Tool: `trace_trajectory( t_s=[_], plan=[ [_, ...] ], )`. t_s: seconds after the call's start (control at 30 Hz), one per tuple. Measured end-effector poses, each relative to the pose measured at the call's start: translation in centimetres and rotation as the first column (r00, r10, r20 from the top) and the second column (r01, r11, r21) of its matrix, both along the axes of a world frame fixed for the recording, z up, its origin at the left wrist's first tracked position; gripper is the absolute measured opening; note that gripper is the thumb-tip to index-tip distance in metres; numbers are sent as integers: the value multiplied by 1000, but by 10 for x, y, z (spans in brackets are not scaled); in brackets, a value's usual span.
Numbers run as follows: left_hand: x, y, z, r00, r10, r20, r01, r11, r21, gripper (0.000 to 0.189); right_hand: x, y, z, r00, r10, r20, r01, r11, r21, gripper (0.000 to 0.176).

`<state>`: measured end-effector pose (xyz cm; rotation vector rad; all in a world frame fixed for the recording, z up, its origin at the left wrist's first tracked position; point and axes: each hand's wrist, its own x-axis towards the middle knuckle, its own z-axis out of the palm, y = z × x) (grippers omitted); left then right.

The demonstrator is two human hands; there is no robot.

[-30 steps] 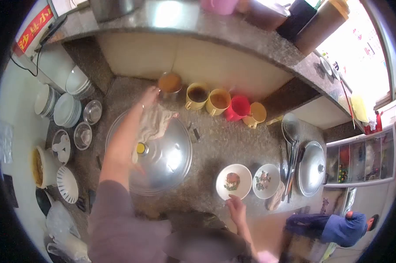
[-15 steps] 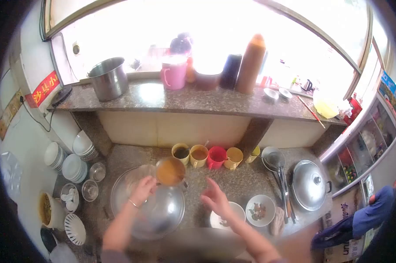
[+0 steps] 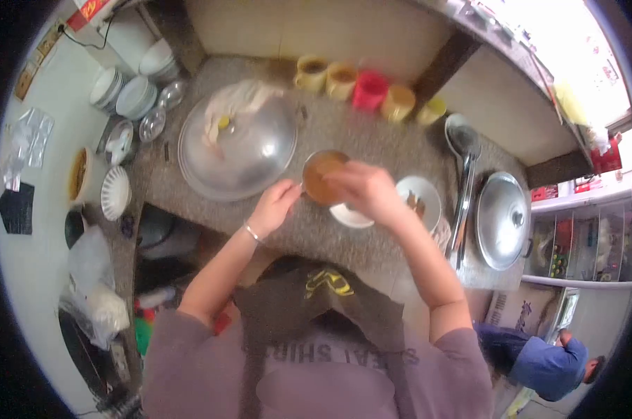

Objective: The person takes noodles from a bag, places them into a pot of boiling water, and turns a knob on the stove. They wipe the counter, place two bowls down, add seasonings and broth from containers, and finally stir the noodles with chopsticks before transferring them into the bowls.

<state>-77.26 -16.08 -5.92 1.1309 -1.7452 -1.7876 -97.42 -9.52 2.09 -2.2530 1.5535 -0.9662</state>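
My left hand (image 3: 279,201) is closed on the left side of a round cup (image 3: 323,176) with brown, sauce-like contents. My right hand (image 3: 373,190) reaches over the cup's right side, fingers drawn together and blurred; anything they hold is hidden. Below the cup, partly covered by my right hand, sits a white bowl (image 3: 352,216). Another white bowl (image 3: 431,199) with small pieces of food stands to its right, behind my right forearm. A large domed metal lid (image 3: 249,150) lies left of the cup on the stone counter (image 3: 298,230).
Several mugs stand along the back wall, including a red mug (image 3: 369,91). Ladles (image 3: 464,178) and a lidded pan (image 3: 501,220) are at right. Stacked dishes (image 3: 135,96) and a fluted bowl (image 3: 115,193) are at left. A person in blue (image 3: 550,363) is at lower right.
The view has tipped downward. My left hand has brought the cup from above the domed lid toward me and right. My right hand, previously apart with fingers extended, has come to the cup.
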Motion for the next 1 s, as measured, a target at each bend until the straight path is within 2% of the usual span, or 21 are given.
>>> trace_trajectory(
  t_s=[0.07,0.1,0.13,0.17,0.2,0.27,0.33,0.4,0.43,0.47,0.53,0.57,0.67,0.73,0.8,0.83,0.9,0.93,1.0],
  plan=[
    [-4,20,-7,999,5,-44,-6,1000,-23,24,-10,26,4,978,-170,118,159,983,97,14],
    [-8,29,-9,998,26,-49,-28,999,-40,25,-16,38,1,979,-167,118,156,982,103,14],
    [-12,36,-10,997,46,-57,-49,997,-61,25,-20,50,-3,949,-265,173,259,964,59,12],
    [-14,43,-8,998,57,6,-56,997,-59,27,-22,61,-8,906,-356,230,362,932,19,11],
    [-17,48,-9,998,59,5,-59,997,-56,27,-24,70,-17,907,-354,228,359,933,22,11],
    [-21,59,-13,995,76,66,-62,979,-195,26,-27,88,-47,694,-564,447,489,825,281,12],
    [-24,67,-17,993,93,75,-75,974,-213,25,-30,101,-68,656,-563,502,468,826,314,15],
    [-26,72,-21,990,111,84,-88,968,-233,25,-35,110,-88,285,-588,757,349,799,489,19],
    [-26,74,-25,991,114,65,-93,960,-265,22,-37,114,-96,145,-551,822,279,820,500,20],
    [-26,75,-28,992,115,45,-97,950,-297,20,-40,118,-101,145,-548,824,279,822,497,20],
    [-24,78,-31,993,117,27,-104,948,-300,20,-42,125,-103,-62,-512,857,212,832,512,20],
    [-23,80,-33,993,122,11,-113,948,-298,20,-44,128,-104,-110,-496,861,206,836,508,20],
    [-16,85,-43,988,151,-6,-149,963,-224,19,-49,132,-102,-139,-425,894,235,863,447,21],
    [-10,86,-50,986,163,-17,-163,961,-222,19,-52,134,-107,-105,-389,915,256,879,403,22],
    [-8,90,-50,984,177,-28,-179,960,-217,19,-52,136,-111,30,-400,916,334,868,368,23],
    [-6,92,-45,982,187,2,-184,967,-174,19,-52,137,-111,30,-401,916,332,868,369,23],
    [-2,95,-36,979,200,36,-194,972,-130,19,-49,138,-109,318,-516,796,489,808,329,20],
    [-2,96,-33,978,203,49,-197,974,-112,19,-50,138,-107,319,-515,796,485,810,330,20],
    [-2,96,-32,975,211,63,-205,974,-94,19,-50,141,-96,709,-490,506,534,843,67,17]
  ],
)
